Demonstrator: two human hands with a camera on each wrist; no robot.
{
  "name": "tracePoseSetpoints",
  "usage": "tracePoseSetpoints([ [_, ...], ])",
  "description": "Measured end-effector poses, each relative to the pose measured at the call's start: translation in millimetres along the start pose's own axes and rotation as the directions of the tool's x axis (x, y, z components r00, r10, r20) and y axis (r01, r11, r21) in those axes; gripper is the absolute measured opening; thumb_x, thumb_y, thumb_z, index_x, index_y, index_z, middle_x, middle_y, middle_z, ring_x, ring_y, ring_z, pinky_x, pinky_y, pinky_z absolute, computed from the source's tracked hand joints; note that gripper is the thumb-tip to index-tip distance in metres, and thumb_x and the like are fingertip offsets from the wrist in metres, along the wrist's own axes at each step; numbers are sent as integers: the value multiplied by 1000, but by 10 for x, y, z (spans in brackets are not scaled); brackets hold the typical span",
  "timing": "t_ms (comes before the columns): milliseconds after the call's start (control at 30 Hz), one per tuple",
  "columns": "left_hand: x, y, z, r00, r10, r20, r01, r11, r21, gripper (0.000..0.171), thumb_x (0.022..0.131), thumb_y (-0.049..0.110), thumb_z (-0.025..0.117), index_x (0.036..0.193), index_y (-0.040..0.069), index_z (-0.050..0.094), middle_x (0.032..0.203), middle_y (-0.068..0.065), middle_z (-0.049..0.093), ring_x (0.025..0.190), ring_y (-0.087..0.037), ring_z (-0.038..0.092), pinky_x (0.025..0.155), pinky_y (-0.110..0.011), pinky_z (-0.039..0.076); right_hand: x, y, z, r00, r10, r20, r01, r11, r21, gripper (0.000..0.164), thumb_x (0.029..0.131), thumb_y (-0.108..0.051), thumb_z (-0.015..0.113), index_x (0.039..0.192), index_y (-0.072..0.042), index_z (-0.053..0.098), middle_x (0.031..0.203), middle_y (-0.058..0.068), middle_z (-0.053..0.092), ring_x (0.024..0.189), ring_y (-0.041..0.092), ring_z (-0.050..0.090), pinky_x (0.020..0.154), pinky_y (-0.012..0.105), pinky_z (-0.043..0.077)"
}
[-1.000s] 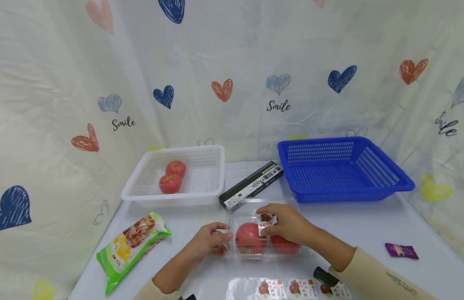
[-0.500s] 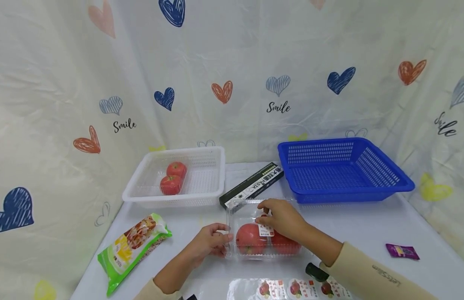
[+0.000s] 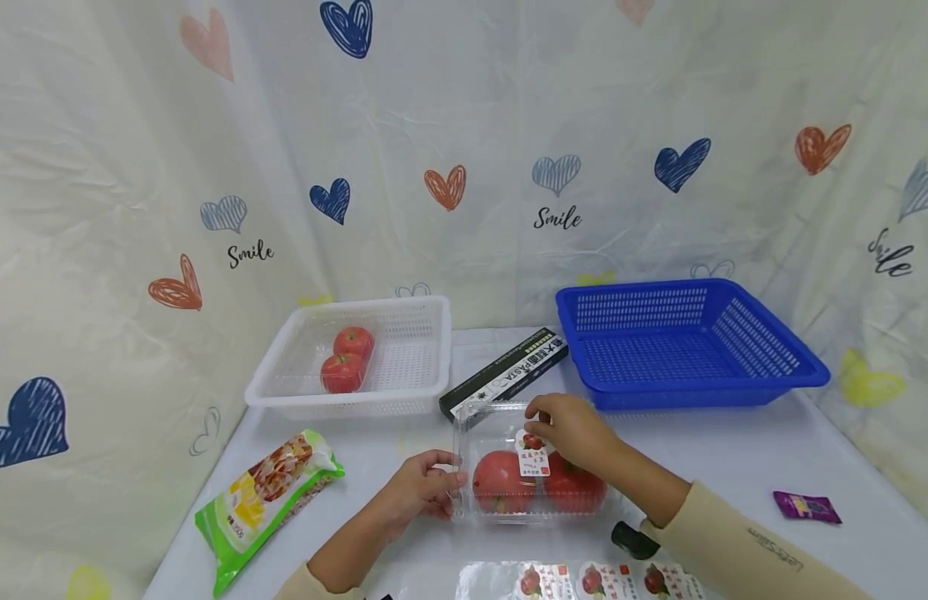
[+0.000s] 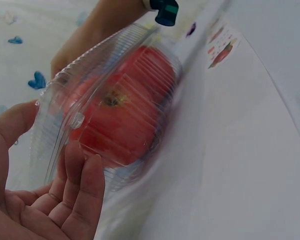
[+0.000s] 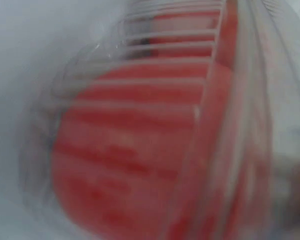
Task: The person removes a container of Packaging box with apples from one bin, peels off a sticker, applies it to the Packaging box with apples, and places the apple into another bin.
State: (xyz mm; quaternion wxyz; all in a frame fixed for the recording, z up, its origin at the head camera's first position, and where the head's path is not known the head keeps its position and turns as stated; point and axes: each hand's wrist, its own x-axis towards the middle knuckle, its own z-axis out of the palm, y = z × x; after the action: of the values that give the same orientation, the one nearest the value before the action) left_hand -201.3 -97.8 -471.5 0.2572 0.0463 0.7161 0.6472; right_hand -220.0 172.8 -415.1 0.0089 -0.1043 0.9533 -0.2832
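A clear plastic clamshell box (image 3: 501,421) with two red apples (image 3: 504,482) inside sits on the table in front of me. My left hand (image 3: 422,485) holds its left edge, thumb at the lid's rim and fingers against the base, as the left wrist view shows. On the lid lies a white label (image 3: 534,458) printed with a red fruit. My right hand (image 3: 576,429) is over the lid, fingers loosely bent, thumb tip right at the label's upper end. Blurred, the right wrist view shows an apple (image 5: 125,150) through the ribbed plastic.
Behind stand a white basket (image 3: 426,375), holding another clear box of apples (image 3: 344,372), and a blue basket (image 3: 696,396). Between them lies a pasta box (image 3: 505,372). A green snack bag (image 3: 269,504) is at left, a purple packet (image 3: 806,507) at right, a label sheet (image 3: 482,579) in front.
My right hand has slid over the label and drawn back to the upper right, leaving more of the label in sight. The left hand keeps its hold on the box.
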Motion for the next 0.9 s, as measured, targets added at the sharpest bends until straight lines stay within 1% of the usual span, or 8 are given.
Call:
tracePoseSetpoints([
  [167,-2,3,10,1000,-3,-3,3,1000,-8,55,88,28,74,129,0,51,85,-7,65,60,-17,60,62,-33,57,-65,74,-84,998,-35,49,31,996,79,17,87,-11,73,103,-14,71,77,-4,56,75,16,52,64,28,48],
  [267,-4,9,8,1000,2,0,-2,1000,-8,55,88,27,74,129,0,51,84,-6,64,60,-18,60,62,-33,57,-99,117,-120,995,-66,73,59,993,101,19,84,-13,76,103,-15,72,80,-6,56,78,15,52,66,29,49],
  [367,-3,13,1,1000,4,1,-4,1000,-2,53,89,27,73,129,0,51,84,-7,64,61,-18,60,62,-33,57,-126,156,-148,988,-101,115,91,992,89,23,82,-19,79,104,-20,73,86,-9,58,84,14,53,70,30,50],
  [500,1,15,-8,1000,1,-1,-1,1000,6,50,88,28,73,126,2,53,85,-8,64,62,-18,60,63,-33,57,-149,203,-188,966,-189,174,181,981,64,29,80,-27,81,108,-24,73,95,-14,60,97,14,55,82,37,50],
  [633,7,13,-6,1000,-4,-5,5,1000,15,50,88,29,74,125,3,54,87,-8,64,63,-19,60,64,-33,57,-164,243,-219,941,-263,215,252,965,74,37,78,-33,82,113,-24,72,101,-15,60,103,16,54,86,40,50],
  [767,2,12,3,1000,-7,-10,7,1000,16,50,88,29,74,126,3,54,87,-8,64,63,-18,60,64,-33,57,-167,264,-218,929,-278,243,268,961,76,43,77,-39,82,116,-24,71,104,-15,59,105,16,53,86,40,50],
  [900,1,18,14,1000,-9,-6,9,1000,13,49,89,27,73,126,3,53,82,-6,63,59,-18,59,62,-33,57,-185,262,-219,927,-273,257,261,962,81,45,77,-42,81,117,-26,70,106,-14,58,108,17,52,89,43,49],
])
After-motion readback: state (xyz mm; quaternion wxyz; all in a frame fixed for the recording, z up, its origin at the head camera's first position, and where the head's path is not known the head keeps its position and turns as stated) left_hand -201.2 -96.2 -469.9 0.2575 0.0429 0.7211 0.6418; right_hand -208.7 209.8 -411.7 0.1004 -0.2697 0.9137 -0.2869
